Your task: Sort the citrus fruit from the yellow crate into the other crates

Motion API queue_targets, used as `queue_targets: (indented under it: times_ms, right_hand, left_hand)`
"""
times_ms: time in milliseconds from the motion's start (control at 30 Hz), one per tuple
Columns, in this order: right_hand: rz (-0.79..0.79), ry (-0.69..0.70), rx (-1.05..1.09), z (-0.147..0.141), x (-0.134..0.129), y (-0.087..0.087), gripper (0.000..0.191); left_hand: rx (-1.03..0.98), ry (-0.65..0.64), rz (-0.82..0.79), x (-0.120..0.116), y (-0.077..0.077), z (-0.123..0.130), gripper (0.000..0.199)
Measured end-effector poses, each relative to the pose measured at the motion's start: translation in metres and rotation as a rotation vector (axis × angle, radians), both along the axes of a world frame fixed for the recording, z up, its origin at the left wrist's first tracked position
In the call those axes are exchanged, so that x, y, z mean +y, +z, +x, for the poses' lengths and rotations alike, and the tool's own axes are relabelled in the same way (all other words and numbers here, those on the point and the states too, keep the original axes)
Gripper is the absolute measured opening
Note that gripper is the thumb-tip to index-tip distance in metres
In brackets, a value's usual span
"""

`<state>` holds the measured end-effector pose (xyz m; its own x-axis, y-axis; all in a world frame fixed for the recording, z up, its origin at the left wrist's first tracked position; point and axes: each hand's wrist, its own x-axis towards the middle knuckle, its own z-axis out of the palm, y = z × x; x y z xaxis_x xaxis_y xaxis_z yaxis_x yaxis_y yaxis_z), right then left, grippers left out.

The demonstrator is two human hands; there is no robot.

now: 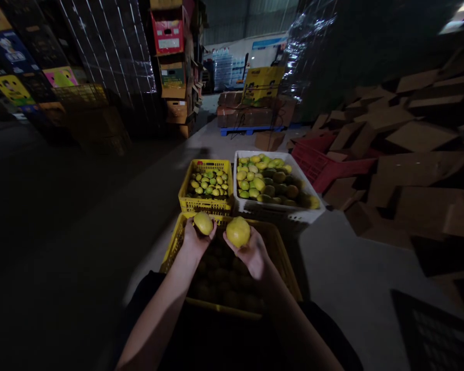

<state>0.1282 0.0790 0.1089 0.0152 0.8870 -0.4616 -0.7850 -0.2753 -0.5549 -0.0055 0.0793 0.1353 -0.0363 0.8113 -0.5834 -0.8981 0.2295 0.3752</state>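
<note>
Yellow fruit, round, dimpled skin, held in right hand

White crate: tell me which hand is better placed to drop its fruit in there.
Right, probably. The right hand holds its yellow fruit nearer the white crate, which sits ahead to the right. The left hand and its fruit sit below the small yellow crate.

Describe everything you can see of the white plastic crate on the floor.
The white plastic crate is rectangular with solid-looking walls and a rolled rim, open on top. It sits level on the grey concrete floor, heaped with yellow and green round fruit. Its left side is close beside the small yellow lattice crate; a red plastic crate lies tilted just behind its right corner. No hand touches it.
</note>
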Motion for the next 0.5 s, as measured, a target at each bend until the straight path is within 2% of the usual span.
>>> queue_targets:
  times_ms: [100,233,400,500]
  right_hand:
    - [-0.116,0.013,0.032,-0.0021,-0.0019,0.0048,0.018]
    - [-0.146,0.158,0.045,-0.0036,-0.0001,0.0054,0.028]
    - [-0.046,0.051,0.018,-0.002,0.0008,0.0021,0.014]
    - [0.008,0.09,-0.004,-0.0027,-0.0036,0.0061,0.015]
  left_hand:
    - [-0.016,-0.016,-0.001,-0.0007,-0.002,-0.0005,0.016]
    - [-0.045,-0.051,-0.008,0.0013,-0.0056,0.0007,0.024]
    - [-0.005,0.044,-0.006,0.0073,-0.0073,-0.0002,0.02]
    - [0.012,-0.013,0.001,0.0047,-0.0024,-0.0009,0.017]
